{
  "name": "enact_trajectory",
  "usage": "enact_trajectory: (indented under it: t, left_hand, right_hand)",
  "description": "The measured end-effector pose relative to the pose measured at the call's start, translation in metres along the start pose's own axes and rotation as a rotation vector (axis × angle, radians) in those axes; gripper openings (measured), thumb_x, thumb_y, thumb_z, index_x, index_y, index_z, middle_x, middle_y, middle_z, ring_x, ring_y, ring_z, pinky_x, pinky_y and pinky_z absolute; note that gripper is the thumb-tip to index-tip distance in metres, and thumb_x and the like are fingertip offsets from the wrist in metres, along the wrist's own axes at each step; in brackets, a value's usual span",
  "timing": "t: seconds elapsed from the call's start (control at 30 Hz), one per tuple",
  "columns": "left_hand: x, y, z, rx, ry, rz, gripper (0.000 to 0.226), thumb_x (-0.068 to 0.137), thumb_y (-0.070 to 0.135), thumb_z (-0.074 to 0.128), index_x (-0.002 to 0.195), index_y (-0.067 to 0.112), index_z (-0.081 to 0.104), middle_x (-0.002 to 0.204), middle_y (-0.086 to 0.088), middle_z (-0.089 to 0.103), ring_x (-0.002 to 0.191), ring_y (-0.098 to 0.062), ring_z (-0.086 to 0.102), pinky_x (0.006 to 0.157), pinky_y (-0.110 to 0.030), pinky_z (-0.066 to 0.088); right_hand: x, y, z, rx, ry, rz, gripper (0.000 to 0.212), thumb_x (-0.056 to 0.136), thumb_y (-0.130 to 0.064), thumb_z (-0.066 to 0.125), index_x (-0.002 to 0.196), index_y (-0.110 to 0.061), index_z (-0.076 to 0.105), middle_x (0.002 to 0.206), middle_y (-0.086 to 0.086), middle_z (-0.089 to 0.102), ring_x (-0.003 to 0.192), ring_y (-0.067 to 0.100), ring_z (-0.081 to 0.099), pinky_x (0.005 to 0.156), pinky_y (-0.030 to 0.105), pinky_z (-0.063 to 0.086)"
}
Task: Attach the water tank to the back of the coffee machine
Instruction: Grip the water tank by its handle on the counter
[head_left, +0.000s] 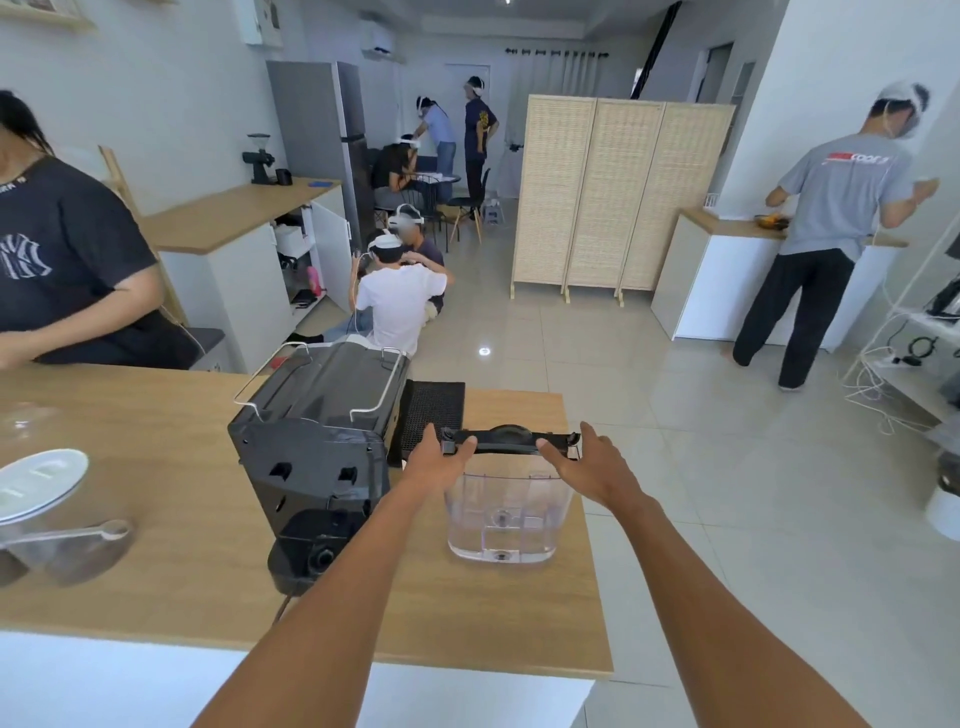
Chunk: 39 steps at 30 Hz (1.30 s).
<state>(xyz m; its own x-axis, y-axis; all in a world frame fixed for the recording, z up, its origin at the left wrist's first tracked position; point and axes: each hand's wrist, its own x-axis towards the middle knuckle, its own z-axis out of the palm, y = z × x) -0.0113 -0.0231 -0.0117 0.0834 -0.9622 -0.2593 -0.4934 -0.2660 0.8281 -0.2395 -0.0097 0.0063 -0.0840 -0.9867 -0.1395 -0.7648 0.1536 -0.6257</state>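
Your left hand (435, 462) and right hand (592, 465) flank the black lid (506, 439) of the clear plastic water tank (506, 512). Fingers are spread, thumbs touching the lid's near edge; neither hand is closed around it. The tank stands upright on the light wooden counter (171, 530), just right of the black coffee machine (317, 447).

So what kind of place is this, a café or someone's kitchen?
Probably a kitchen-style room set up for recording: wooden counter with a coffee machine, a fridge, and several people wearing head-mounted gear.
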Motion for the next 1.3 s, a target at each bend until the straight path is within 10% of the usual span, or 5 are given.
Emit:
enact_trajectory:
  t: [0.4, 0.87, 1.1, 1.3]
  left_hand:
    - [0.007, -0.006, -0.007, -0.094, -0.069, -0.042, 0.102, 0.093, 0.054, 0.063, 0.163, 0.015, 0.002, 0.168, -0.009, 0.025, 0.154, -0.029, 0.026, 0.122, -0.046, 0.025]
    - [-0.002, -0.013, -0.009, -0.167, -0.095, 0.051, 0.088, 0.093, 0.038, 0.07, 0.162, 0.027, 0.017, 0.166, -0.002, 0.03, 0.15, -0.022, 0.035, 0.117, -0.039, 0.033]
    - [0.002, -0.017, -0.008, -0.186, -0.101, 0.014, 0.091, 0.089, 0.04, 0.075, 0.161, 0.019, 0.024, 0.161, -0.003, 0.042, 0.147, -0.021, 0.039, 0.116, -0.037, 0.033]
    - [0.003, -0.019, -0.008, -0.219, -0.078, 0.022, 0.091, 0.086, 0.039, 0.078, 0.16, 0.029, 0.026, 0.162, -0.004, 0.039, 0.147, -0.024, 0.038, 0.116, -0.042, 0.035]
  right_hand:
    - [0.009, 0.006, 0.005, 0.156, -0.059, 0.034, 0.122, 0.066, -0.088, 0.055, 0.153, -0.008, 0.026, 0.143, 0.01, 0.053, 0.128, 0.03, 0.053, 0.106, 0.045, 0.045]
    - [0.0, 0.016, 0.017, 0.368, -0.021, -0.034, 0.102, 0.086, -0.053, 0.07, 0.162, -0.024, 0.009, 0.152, 0.009, 0.047, 0.137, 0.029, 0.048, 0.111, 0.039, 0.037]
    - [0.002, 0.018, 0.022, 0.368, 0.009, -0.069, 0.057, 0.085, -0.052, 0.073, 0.129, -0.025, 0.049, 0.122, -0.005, 0.067, 0.121, 0.022, 0.06, 0.096, 0.031, 0.043]
    - [0.0, 0.018, 0.019, 0.407, -0.008, -0.06, 0.065, 0.084, -0.049, 0.075, 0.137, -0.024, 0.046, 0.126, -0.004, 0.063, 0.12, 0.019, 0.057, 0.092, 0.029, 0.041]
